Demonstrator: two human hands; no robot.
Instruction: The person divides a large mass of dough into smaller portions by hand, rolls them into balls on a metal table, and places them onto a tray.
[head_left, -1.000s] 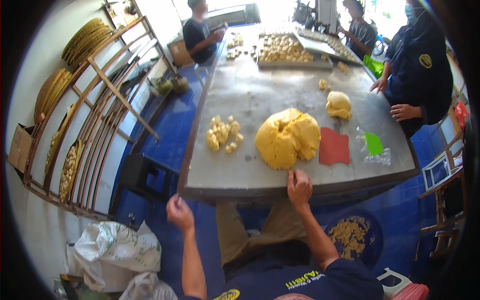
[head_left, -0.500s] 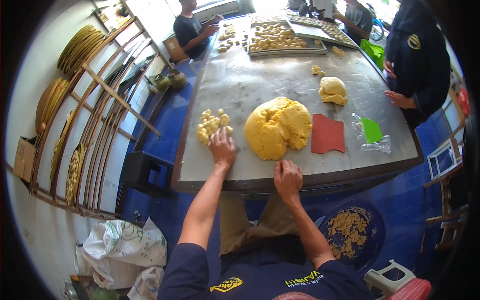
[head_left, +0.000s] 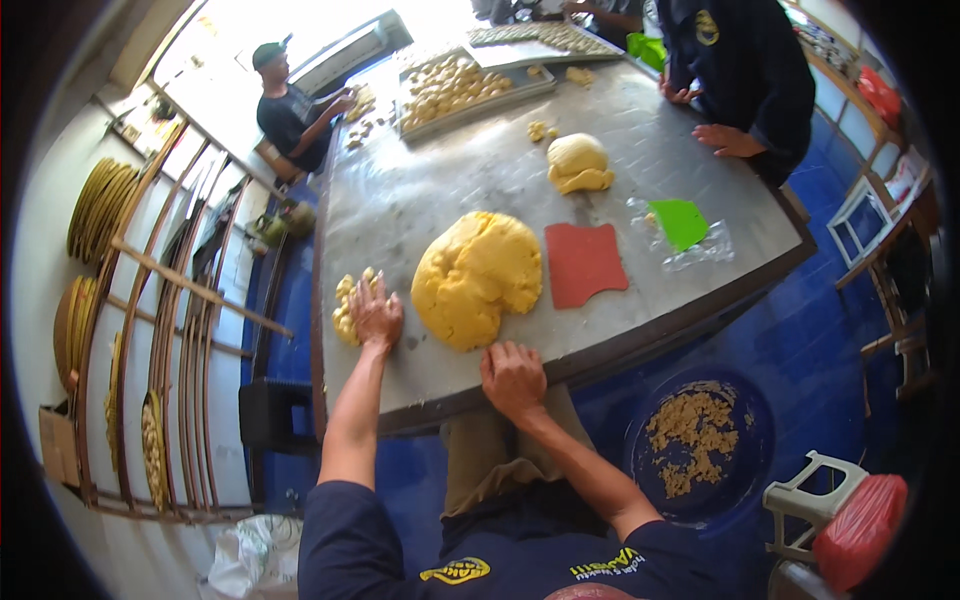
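My left hand (head_left: 376,315) lies with fingers spread on the right side of a cluster of small yellow dough pieces (head_left: 345,312) at the table's left edge. To its right sits a big cracked mound of yellow dough (head_left: 475,278). My right hand (head_left: 514,380) rests at the table's front edge just below the mound, its fingers curled in and no object showing in them. Right of the mound lies a flat red dough scraper (head_left: 585,264). A green scraper (head_left: 679,224) lies on clear plastic (head_left: 705,250) farther right.
A paler dough lump (head_left: 579,162) sits beyond the red scraper on the metal table (head_left: 400,190). Trays of dough balls (head_left: 450,92) stand at the far end. A co-worker's hand (head_left: 728,139) rests on the right edge. A blue basin (head_left: 750,470) holding crumbly dough stands below, beside a stool (head_left: 812,490).
The view has turned to the right, so the table appears shifted left and tilted. My left hand has spread over the dough pieces. My right hand stays by the front edge.
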